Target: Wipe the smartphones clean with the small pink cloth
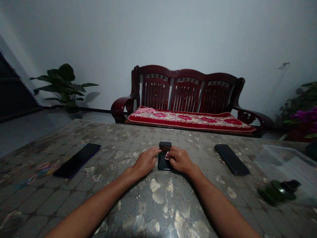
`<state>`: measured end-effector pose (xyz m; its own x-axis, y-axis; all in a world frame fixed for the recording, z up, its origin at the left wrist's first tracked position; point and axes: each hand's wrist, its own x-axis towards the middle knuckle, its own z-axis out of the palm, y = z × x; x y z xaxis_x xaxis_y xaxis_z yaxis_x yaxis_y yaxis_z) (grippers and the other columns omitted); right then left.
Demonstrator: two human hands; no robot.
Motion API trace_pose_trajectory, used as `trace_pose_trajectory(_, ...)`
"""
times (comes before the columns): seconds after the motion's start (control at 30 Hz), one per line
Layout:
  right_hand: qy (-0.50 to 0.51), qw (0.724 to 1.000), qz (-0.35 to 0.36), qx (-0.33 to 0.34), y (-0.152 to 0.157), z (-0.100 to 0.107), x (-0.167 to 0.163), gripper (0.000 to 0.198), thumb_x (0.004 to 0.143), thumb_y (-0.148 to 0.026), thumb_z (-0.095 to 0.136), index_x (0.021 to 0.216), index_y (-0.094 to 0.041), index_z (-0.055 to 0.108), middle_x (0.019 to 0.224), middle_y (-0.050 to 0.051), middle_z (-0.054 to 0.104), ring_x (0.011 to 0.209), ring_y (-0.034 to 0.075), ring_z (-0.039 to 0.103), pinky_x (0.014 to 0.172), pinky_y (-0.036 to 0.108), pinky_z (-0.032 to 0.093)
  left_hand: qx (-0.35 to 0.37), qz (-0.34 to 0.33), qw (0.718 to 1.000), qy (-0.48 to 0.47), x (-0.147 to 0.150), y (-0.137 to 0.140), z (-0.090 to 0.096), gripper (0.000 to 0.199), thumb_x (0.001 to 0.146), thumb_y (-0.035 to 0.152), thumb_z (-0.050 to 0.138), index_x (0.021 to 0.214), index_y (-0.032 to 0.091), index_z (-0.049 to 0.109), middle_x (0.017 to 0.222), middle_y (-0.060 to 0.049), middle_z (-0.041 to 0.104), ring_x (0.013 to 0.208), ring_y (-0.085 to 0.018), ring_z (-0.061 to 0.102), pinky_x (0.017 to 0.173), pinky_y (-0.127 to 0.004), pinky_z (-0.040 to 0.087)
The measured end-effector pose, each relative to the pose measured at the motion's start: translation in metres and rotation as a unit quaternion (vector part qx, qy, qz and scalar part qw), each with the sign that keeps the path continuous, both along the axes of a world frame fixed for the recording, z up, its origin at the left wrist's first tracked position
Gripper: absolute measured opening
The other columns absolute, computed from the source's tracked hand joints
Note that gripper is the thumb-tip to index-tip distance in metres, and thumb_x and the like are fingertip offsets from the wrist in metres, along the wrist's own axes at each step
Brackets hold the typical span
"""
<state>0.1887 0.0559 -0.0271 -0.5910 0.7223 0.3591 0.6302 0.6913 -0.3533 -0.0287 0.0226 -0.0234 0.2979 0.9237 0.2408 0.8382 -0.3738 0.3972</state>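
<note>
A black smartphone [163,163] lies on the table in front of me, its top end pointing away. My left hand [146,160] is at its left edge, fingers bent and gripping the side, the index fingertip near the upper part. From the right, my right hand [180,159] pinches a small pale pink cloth or piece of paper [167,155] against the screen. A dark band [165,144] shows at the phone's far end; whether it is part of the phone or a separate piece I cannot tell. The right fingers hide part of the phone's right side.
Left on the patterned tablecloth [158,195] lies a large dark phone [78,160] beside colourful loops [47,167]. Rightward are another black phone [232,159], a green bottle with a black top [276,193] and a clear plastic box [272,150]. A wooden bench [185,74] stands beyond.
</note>
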Motion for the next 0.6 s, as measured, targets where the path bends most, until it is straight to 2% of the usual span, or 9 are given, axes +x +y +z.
trace_pose_trajectory(0.1,0.048,0.999,-0.008,-0.001,0.005,-0.006,0.003,0.028,0.073,-0.005,0.055,0.08,-0.022,0.077,0.089,0.003,0.069,0.081,0.016,0.065,0.072,0.023,0.046,0.004,-0.048,0.998,0.026,-0.004,0.02,-0.002,0.064,0.077,-0.005,0.047,0.135,0.018,0.063,0.146,-0.009,0.057,0.14,-0.023,0.048,0.12,-0.043,0.036)
trace_pose_trajectory(0.17,0.081,0.997,-0.006,-0.003,0.008,-0.01,0.005,0.028,0.072,-0.004,0.055,0.078,-0.021,0.076,0.086,0.002,0.068,0.079,0.015,0.065,0.074,0.023,0.046,0.016,-0.103,0.994,0.043,-0.006,0.037,-0.001,0.069,0.076,-0.006,0.048,0.138,0.021,0.06,0.151,-0.007,0.053,0.145,-0.024,0.042,0.121,-0.046,0.035)
trace_pose_trajectory(0.3,0.136,0.991,-0.009,0.003,0.012,-0.016,0.007,0.028,0.071,-0.002,0.054,0.076,-0.021,0.075,0.081,0.002,0.065,0.076,0.015,0.063,0.073,0.023,0.047,0.001,-0.21,0.971,0.117,-0.005,0.074,0.001,0.075,0.073,-0.007,0.054,0.142,0.024,0.055,0.16,-0.008,0.039,0.152,-0.029,0.027,0.121,-0.052,0.03)
trace_pose_trajectory(0.43,0.168,0.986,-0.005,0.005,0.013,-0.019,0.007,0.028,0.07,-0.002,0.054,0.075,-0.02,0.075,0.079,0.002,0.064,0.076,0.015,0.063,0.073,0.023,0.047,-0.037,-0.248,0.954,0.166,0.001,0.102,0.002,0.081,0.072,-0.005,0.059,0.146,0.027,0.049,0.164,-0.007,0.032,0.152,-0.029,0.026,0.12,-0.052,0.031)
trace_pose_trajectory(0.6,0.174,0.985,0.011,0.005,0.015,-0.022,0.006,0.029,0.068,0.0,0.055,0.075,-0.02,0.075,0.081,0.002,0.067,0.078,0.015,0.065,0.074,0.024,0.047,-0.085,-0.272,0.924,0.255,0.009,0.11,0.012,0.093,0.072,-0.001,0.064,0.155,0.027,0.033,0.167,-0.013,0.023,0.151,-0.03,0.029,0.117,-0.047,0.034)
